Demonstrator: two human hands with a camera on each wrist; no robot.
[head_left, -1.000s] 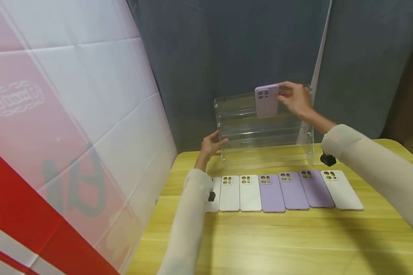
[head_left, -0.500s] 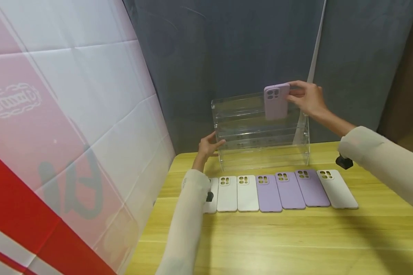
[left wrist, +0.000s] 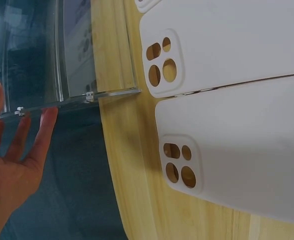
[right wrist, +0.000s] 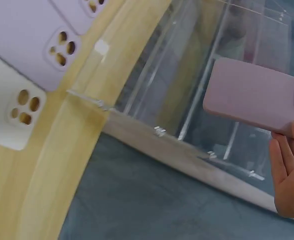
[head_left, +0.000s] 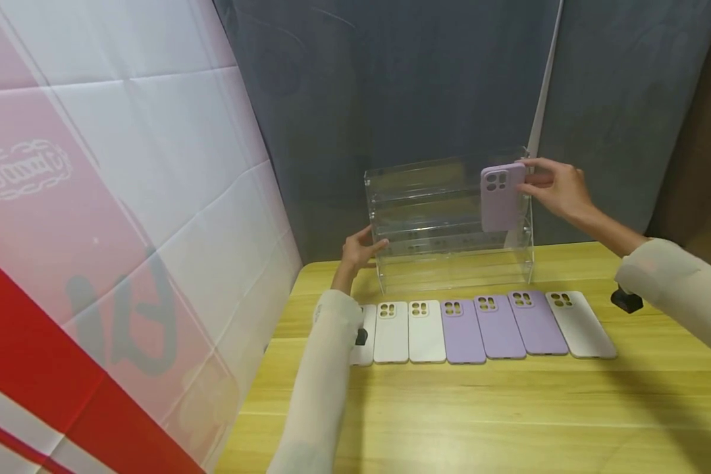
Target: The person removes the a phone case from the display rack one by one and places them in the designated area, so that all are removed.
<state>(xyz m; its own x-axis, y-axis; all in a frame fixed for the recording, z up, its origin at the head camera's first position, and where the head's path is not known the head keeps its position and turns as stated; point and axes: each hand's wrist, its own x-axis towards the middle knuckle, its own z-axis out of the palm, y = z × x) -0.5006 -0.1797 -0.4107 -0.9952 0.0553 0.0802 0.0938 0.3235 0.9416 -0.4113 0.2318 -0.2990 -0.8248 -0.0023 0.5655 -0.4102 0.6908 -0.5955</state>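
Note:
My right hand (head_left: 559, 187) pinches a light purple phone case (head_left: 502, 201) by its right edge. The case is upright, camera cutouts at its top, in front of the right part of a clear tiered acrylic stand (head_left: 444, 237). In the right wrist view, my thumb and fingers hold the case (right wrist: 257, 92) near its cutout end. My left hand (head_left: 360, 250) touches the stand's left side; the left wrist view shows its fingers (left wrist: 42, 137) extended to the side edge. Whether the case touches the stand, I cannot tell.
In front of the stand, white phone cases (head_left: 428, 332) and purple phone cases (head_left: 465, 332) lie in a row on the wooden table (head_left: 480, 415). A white case (head_left: 580, 326) ends the row at right. Behind hangs a grey curtain (head_left: 391, 79); a printed sheet (head_left: 154, 164) stands at left.
My right hand has moved right, then down, taking the purple phone case from the stand's upper middle to its right side. The left hand has stayed at the stand's left side.

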